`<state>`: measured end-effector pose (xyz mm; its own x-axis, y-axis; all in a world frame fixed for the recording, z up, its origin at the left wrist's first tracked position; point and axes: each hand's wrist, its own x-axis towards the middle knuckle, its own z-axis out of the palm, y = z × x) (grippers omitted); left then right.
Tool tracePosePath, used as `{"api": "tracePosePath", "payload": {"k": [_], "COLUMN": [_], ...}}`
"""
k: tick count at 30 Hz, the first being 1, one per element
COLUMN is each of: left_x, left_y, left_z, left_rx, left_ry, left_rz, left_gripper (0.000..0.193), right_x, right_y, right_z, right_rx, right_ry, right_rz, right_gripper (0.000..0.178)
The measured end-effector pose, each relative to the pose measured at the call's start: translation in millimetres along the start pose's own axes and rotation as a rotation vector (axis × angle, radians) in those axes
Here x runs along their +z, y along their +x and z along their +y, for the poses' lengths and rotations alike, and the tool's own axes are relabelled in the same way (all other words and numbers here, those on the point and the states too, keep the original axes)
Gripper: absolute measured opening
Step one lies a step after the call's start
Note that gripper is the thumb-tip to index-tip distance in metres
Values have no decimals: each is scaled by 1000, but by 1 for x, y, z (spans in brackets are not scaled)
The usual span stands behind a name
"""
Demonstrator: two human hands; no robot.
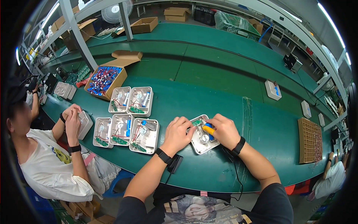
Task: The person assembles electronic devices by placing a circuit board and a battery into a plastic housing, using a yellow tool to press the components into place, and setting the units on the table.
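A white plastic housing lies in front of me, holding a green circuit board, a round part, wires and a blue battery cell. My right hand is closed around a yellow-gripped soldering iron, whose front end is over the housing near the board. At the housing's left rim, my left hand has its fingers bent together beside the board. What those fingertips pinch, if anything, is too small to make out.
Several similar housings with boards stand at left, below a carton of blue cells. A co-worker handles another housing. A black box with a cord lies by my left wrist. At right stands a divided cardboard tray.
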<state>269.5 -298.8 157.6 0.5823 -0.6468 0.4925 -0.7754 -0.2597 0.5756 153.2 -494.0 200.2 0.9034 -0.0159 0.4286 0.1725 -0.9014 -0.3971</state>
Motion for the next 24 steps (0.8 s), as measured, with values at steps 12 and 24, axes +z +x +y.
{"api": "tracePosePath", "payload": {"k": [12, 24], "left_x": [3, 5], "left_y": [3, 6], "left_z": [0, 4], "left_rx": [19, 11], "left_ry": [-9, -10], "left_rz": [3, 17], "left_gripper": [14, 14], "right_x": [-12, -7], "right_y": [7, 2], "right_z": [3, 19], "right_rx": [-13, -22], "right_ry": [89, -47], "right_rz": [-139, -166], "right_gripper": [20, 23]}}
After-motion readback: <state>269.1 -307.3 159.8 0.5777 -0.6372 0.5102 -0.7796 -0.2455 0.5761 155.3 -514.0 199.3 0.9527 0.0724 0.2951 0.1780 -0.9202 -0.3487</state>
